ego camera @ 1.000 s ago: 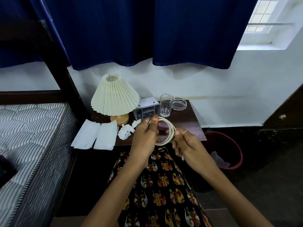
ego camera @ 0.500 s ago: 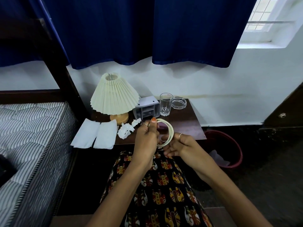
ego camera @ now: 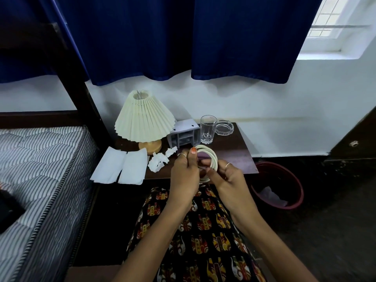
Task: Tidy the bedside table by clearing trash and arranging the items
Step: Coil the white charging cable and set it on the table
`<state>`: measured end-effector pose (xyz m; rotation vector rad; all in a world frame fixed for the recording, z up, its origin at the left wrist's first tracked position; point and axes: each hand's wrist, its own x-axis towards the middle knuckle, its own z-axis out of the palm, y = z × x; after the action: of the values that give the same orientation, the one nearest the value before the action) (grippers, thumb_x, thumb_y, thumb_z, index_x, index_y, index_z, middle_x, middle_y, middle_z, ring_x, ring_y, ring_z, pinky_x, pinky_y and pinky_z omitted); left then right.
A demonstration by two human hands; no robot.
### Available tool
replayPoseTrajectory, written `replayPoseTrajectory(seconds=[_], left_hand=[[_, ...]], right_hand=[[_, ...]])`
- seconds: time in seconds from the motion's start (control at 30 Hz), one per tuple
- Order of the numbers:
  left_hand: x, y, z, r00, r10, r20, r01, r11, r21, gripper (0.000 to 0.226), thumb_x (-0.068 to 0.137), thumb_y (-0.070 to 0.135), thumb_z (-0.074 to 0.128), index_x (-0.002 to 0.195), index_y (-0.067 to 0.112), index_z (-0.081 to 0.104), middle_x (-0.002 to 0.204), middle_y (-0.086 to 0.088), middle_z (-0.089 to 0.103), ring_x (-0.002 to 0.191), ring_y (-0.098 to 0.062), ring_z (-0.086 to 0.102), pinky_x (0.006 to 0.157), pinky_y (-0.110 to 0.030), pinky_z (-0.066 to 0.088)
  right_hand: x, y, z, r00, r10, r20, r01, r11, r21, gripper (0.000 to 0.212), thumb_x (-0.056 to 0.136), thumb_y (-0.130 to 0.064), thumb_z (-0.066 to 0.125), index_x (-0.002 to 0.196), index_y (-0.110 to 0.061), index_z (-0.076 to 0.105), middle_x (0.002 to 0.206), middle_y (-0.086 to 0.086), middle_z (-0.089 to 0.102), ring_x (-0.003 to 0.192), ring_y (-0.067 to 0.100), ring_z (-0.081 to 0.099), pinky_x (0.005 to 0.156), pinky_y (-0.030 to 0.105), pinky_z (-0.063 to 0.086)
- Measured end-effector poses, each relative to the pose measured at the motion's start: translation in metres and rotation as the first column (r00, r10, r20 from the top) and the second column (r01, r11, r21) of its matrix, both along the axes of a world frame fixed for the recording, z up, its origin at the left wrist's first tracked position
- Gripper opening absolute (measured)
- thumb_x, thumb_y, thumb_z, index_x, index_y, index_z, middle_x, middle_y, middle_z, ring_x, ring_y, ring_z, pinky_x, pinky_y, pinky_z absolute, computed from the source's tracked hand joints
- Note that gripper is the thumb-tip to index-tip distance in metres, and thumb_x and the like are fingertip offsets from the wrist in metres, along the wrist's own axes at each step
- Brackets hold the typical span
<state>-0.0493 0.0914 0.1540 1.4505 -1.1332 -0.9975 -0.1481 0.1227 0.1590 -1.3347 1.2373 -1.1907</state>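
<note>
Your right hand [ego camera: 227,180] has closed in beside the left hand [ego camera: 184,176]; both grip the coiled cord [ego camera: 211,159] above the bedside table [ego camera: 234,157] front edge. Coil's lower loops hidden behind fingers.

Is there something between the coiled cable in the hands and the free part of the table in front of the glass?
Nothing visible. Both hands hold the coiled cable just above the table, whose surface before the glass lies bare.

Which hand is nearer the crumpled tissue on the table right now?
Left. The left hand grips the coiled cable just right of the crumpled tissue; the right hand holds the coil's far side, farther from it.
</note>
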Motion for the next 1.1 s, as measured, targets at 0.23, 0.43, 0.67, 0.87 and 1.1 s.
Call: replayPoseTrajectory(seconds=[0.23,0.43,0.67,0.87,1.1], left_hand=[[-0.003,-0.004,0.001,0.998,-0.021,0.051,0.024,0.998,-0.065,0.047,0.095,0.049,0.034,0.090,0.015,0.067,0.099,-0.009,0.068,0.091,-0.019,0.064,0.086,-0.041,0.051],[0.000,-0.008,-0.011,0.998,-0.037,0.049,0.039,0.998,-0.054,0.055,0.077,0.072,0.029,0.089,0.033,0.065,0.105,-0.007,0.064,0.100,-0.021,0.062,0.092,-0.048,0.049],[-0.001,0.001,0.001,0.992,-0.089,-0.086,0.084,0.994,-0.067,0.029,0.099,0.031,0.042,0.089,0.021,0.067,0.092,0.000,0.071,0.086,-0.011,0.067,0.085,-0.036,0.053],[-0.001,0.004,0.004,0.946,-0.141,-0.291,0.132,0.990,-0.049,0.028,0.099,0.027,0.044,0.093,0.014,0.068,0.091,-0.003,0.072,0.084,-0.011,0.067,0.081,-0.027,0.052],[0.003,0.006,0.004,0.843,-0.198,-0.501,0.216,0.976,-0.023,0.027,0.099,0.023,0.044,0.084,0.012,0.064,0.068,0.002,0.063,0.063,-0.009,0.058,0.064,-0.020,0.050]], right_hand=[[0.000,0.003,0.000,0.974,0.016,0.227,-0.027,0.999,0.044,0.025,0.093,-0.004,0.051,0.111,-0.014,0.066,0.105,0.004,0.073,0.104,0.016,0.067,0.097,0.036,0.049],[-0.007,0.000,-0.006,0.919,0.036,0.393,-0.107,0.981,0.159,0.023,0.091,-0.004,0.055,0.110,-0.008,0.066,0.108,0.011,0.072,0.107,0.021,0.065,0.102,0.038,0.044],[-0.017,-0.002,-0.008,0.896,0.039,0.442,-0.149,0.965,0.216,0.022,0.088,-0.008,0.057,0.105,-0.002,0.068,0.107,0.016,0.070,0.103,0.023,0.064,0.104,0.041,0.043],[-0.021,-0.003,-0.005,0.889,0.026,0.458,-0.172,0.945,0.280,0.020,0.089,-0.005,0.055,0.102,-0.001,0.069,0.101,0.008,0.072,0.102,0.019,0.061,0.098,0.036,0.043],[-0.019,-0.003,0.001,0.870,0.053,0.491,-0.239,0.915,0.325,0.019,0.092,-0.003,0.050,0.089,-0.004,0.069,0.087,0.004,0.071,0.084,0.012,0.063,0.081,0.028,0.047]])
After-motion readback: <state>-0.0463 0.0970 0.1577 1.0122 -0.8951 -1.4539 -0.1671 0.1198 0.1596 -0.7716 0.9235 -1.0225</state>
